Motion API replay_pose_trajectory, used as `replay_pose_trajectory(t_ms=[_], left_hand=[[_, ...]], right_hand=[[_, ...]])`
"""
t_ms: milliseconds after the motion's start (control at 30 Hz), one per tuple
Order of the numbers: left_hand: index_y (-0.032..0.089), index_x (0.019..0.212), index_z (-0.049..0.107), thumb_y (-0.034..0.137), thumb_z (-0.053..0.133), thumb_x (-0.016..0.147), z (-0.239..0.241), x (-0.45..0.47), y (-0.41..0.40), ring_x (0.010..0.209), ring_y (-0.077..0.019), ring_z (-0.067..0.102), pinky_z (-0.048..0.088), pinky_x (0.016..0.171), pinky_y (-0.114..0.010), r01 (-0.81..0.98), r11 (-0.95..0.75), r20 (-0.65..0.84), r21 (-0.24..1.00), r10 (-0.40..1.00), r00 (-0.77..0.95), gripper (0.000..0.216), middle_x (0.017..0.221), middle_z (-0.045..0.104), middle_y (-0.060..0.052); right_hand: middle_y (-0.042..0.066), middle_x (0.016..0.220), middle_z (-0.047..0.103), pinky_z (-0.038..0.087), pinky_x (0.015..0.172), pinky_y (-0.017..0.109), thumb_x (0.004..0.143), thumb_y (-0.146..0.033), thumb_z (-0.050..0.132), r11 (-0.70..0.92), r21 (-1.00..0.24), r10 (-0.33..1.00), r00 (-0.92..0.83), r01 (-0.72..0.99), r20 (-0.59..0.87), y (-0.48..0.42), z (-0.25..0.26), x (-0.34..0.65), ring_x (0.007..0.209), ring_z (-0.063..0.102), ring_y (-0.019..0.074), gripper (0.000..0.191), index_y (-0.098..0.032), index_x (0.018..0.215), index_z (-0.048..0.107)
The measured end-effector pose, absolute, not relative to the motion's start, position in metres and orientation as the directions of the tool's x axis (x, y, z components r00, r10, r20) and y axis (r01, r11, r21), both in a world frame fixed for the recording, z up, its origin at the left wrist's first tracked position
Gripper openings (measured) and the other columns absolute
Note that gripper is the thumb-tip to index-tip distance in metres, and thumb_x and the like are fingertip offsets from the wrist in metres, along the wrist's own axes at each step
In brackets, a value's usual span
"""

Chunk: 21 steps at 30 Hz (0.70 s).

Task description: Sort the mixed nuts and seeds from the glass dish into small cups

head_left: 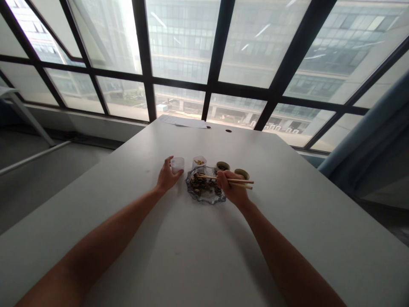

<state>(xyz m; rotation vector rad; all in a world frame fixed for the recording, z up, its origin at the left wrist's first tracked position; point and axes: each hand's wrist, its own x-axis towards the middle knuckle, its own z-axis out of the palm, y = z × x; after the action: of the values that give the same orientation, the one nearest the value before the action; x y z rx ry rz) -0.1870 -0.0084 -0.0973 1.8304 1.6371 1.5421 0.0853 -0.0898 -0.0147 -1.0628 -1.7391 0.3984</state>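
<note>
My left hand (166, 175) grips a small clear plastic cup (177, 164) that stands on the white table (198, 247). My right hand (231, 187) is closed on a pair of wooden chopsticks (209, 177). Their tips reach left over a wavy glass dish (206, 192) that holds dark food. A second small cup (199, 162) with light bits inside stands just behind the dish. Two small dark bowls, one (222, 166) and another (242, 173), sit behind my right hand.
Sheets of paper (187, 122) lie at the table's far edge, near two round cable holes (228, 131). Large black-framed windows (211, 85) rise behind the table. A blue curtain (370, 136) hangs at the right. Another table's leg (28, 121) shows at the far left.
</note>
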Motion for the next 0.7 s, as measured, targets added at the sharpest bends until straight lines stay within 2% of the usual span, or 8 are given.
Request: replay_pose_trajectory(t_ms=[100,200,333,400,467,533,600,700], left_hand=[[0.022,0.135,0.046,0.037,0.077,0.072,-0.098,-0.187,-0.008,0.105,-0.0302,0.065,0.054,0.089,-0.047,0.576,-0.329,0.515,0.749,0.836,-0.191,0.072,0.120,0.065,-0.015],[0.022,0.135,0.046,0.036,0.077,0.072,-0.098,-0.187,-0.009,0.106,-0.0312,0.065,0.054,0.091,-0.048,0.571,-0.311,0.501,0.760,0.840,-0.210,0.072,0.120,0.065,-0.014],[0.019,0.134,0.048,0.035,0.076,0.073,-0.089,-0.185,-0.011,0.123,-0.0338,0.058,0.047,0.104,-0.052,0.593,-0.366,0.569,0.717,0.799,-0.195,0.069,0.131,0.060,-0.017],[0.017,0.134,0.047,0.037,0.073,0.077,-0.077,-0.181,-0.015,0.132,-0.0340,0.051,0.041,0.111,-0.052,0.625,-0.411,0.631,0.664,0.756,-0.172,0.066,0.139,0.056,-0.018],[0.018,0.135,0.047,0.039,0.068,0.082,-0.062,-0.172,-0.022,0.136,-0.0320,0.048,0.037,0.114,-0.051,0.662,-0.452,0.680,0.598,0.723,-0.121,0.061,0.143,0.054,-0.017],[0.020,0.134,0.049,0.041,0.065,0.085,-0.046,-0.157,-0.031,0.135,-0.0298,0.050,0.037,0.115,-0.050,0.698,-0.481,0.688,0.531,0.725,-0.024,0.056,0.142,0.056,-0.014],[0.020,0.134,0.051,0.043,0.065,0.086,-0.030,-0.135,-0.040,0.131,-0.0295,0.053,0.036,0.115,-0.049,0.725,-0.509,0.637,0.465,0.761,0.125,0.055,0.138,0.060,-0.013],[0.018,0.134,0.053,0.045,0.068,0.083,-0.012,-0.093,-0.047,0.134,-0.0304,0.050,0.034,0.116,-0.048,0.707,-0.599,0.514,0.376,0.770,0.379,0.059,0.139,0.060,-0.013]], right_hand=[[-0.001,0.054,0.063,0.046,0.042,0.023,0.094,-0.060,0.053,0.498,-0.772,0.843,-0.012,0.394,0.538,-0.090,-0.013,0.085,0.043,0.059,0.0116,0.047,-0.023,0.066,0.063],[0.000,0.050,0.063,0.046,0.037,0.023,0.087,-0.066,0.058,0.388,-0.890,0.890,0.153,0.240,0.429,-0.085,-0.007,0.087,0.038,0.057,0.0122,0.051,-0.020,0.068,0.065],[0.002,0.043,0.060,0.041,0.030,0.024,0.078,-0.072,0.064,0.236,-0.971,0.912,0.356,-0.043,0.206,-0.073,0.006,0.100,0.031,0.051,0.0125,0.056,-0.019,0.060,0.062],[0.002,0.040,0.059,0.039,0.028,0.023,0.077,-0.072,0.063,0.206,-0.975,0.908,0.389,-0.088,0.157,-0.069,0.015,0.111,0.030,0.050,0.0124,0.057,-0.019,0.056,0.059],[0.002,0.040,0.058,0.040,0.029,0.023,0.079,-0.071,0.062,0.252,-0.968,0.880,0.416,0.001,0.230,-0.069,0.025,0.125,0.029,0.050,0.0119,0.058,-0.018,0.056,0.059],[0.002,0.042,0.060,0.042,0.031,0.022,0.080,-0.071,0.062,0.331,-0.923,0.841,0.382,0.199,0.384,-0.075,0.036,0.141,0.030,0.051,0.0114,0.058,-0.017,0.059,0.062],[0.002,0.044,0.060,0.043,0.033,0.022,0.080,-0.071,0.062,0.378,-0.843,0.847,0.224,0.384,0.482,-0.083,0.048,0.156,0.032,0.053,0.0116,0.058,-0.017,0.062,0.064],[0.003,0.046,0.062,0.044,0.035,0.022,0.084,-0.073,0.056,0.397,-0.738,0.854,0.074,0.546,0.514,-0.095,0.066,0.173,0.034,0.055,0.0118,0.060,-0.017,0.064,0.064]])
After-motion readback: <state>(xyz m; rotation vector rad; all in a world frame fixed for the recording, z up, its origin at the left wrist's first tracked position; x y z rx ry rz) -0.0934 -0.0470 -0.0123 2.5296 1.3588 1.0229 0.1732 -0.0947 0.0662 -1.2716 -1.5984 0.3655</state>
